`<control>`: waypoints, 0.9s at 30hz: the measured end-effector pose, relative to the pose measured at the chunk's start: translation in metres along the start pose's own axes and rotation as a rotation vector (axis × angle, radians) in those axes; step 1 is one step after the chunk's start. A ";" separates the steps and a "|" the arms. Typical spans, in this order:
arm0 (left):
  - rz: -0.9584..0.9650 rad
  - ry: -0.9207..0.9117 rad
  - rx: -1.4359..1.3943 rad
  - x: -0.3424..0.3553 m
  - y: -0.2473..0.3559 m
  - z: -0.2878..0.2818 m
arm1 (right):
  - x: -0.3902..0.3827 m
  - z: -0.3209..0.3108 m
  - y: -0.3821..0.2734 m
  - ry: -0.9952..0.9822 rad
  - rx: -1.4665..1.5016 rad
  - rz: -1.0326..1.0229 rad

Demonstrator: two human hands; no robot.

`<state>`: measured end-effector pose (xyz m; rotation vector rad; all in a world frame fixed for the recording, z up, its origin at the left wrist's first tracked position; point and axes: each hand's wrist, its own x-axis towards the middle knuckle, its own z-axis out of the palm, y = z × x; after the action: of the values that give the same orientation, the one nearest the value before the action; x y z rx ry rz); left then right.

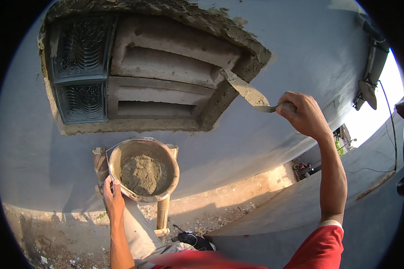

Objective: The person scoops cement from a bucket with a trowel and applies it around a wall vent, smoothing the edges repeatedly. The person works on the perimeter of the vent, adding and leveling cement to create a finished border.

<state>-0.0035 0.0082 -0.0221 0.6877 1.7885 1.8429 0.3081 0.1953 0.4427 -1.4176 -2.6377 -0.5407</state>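
Note:
My right hand (303, 114) is closed round the handle of a trowel (251, 93), whose blade carries some grey mortar. The blade's tip reaches the right side of a wall opening, by the end of a long concrete vent block (166, 62); whether it touches cannot be told. A second vent block (157, 92) lies below the first. Two patterned glass blocks (81, 101) are stacked at the opening's left. My left hand (114, 197) grips the rim of a bucket (174, 168) at its near left side. Inside sits a heap of wet mortar (141, 174).
A grey-blue wall (256, 148) surrounds the opening, with rough mortar (229, 27) along its edges. Bamboo poles (163, 213) stand under and beside the bucket. Far below is rubble-strewn ground (67, 237) with a dark bundle (195, 240). Another wall (274, 215) runs along the right.

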 end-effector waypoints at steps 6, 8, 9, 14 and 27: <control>-0.001 -0.019 -0.037 0.002 -0.011 -0.003 | -0.017 0.003 -0.030 -0.123 0.145 -0.091; -0.035 -0.021 -0.082 0.003 -0.014 -0.002 | -0.024 0.002 -0.037 -0.244 0.274 -0.146; -0.058 -0.026 -0.126 0.003 -0.015 -0.002 | -0.027 0.000 -0.038 -0.312 0.342 -0.186; -0.031 -0.010 -0.059 0.002 -0.010 -0.001 | -0.009 -0.009 -0.029 -0.535 0.504 0.032; -0.024 -0.019 -0.002 0.001 -0.003 -0.001 | -0.024 -0.028 0.007 0.232 0.157 0.246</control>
<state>-0.0047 0.0079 -0.0247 0.6781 1.7757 1.8163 0.3257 0.1701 0.4644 -1.5009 -2.2346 -0.4309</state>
